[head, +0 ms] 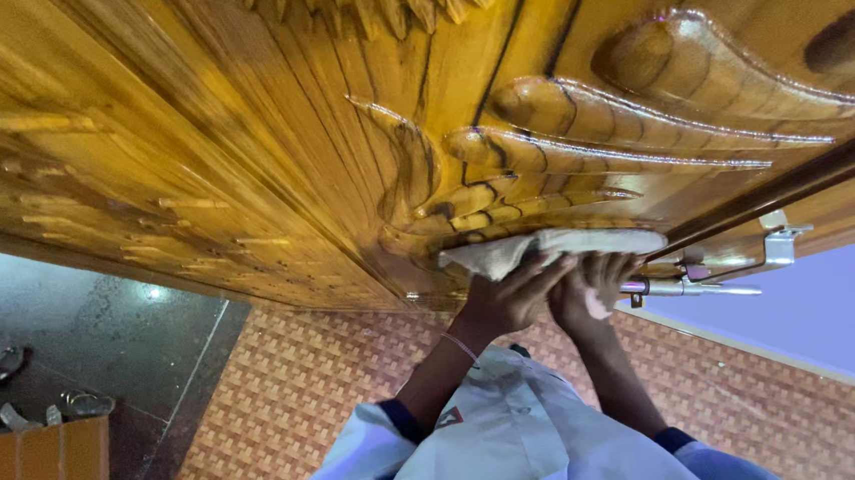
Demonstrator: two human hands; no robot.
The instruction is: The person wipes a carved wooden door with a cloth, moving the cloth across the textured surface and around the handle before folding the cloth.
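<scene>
Both hands (552, 296) press a crumpled whitish cloth (539, 249) against the glossy carved door (339, 126).

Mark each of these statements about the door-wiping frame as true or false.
1. Both hands press a pale cloth against the carved wooden door. True; left hand, right hand.
2. The cloth is dark blue. False; it is off-white.
3. A metal bolt sits just right of the hands. True.
4. The floor below is plain white. False; it has an orange-brown woven-look pattern.
5. The left wrist is bare. False; it wears a thin bracelet.
</scene>
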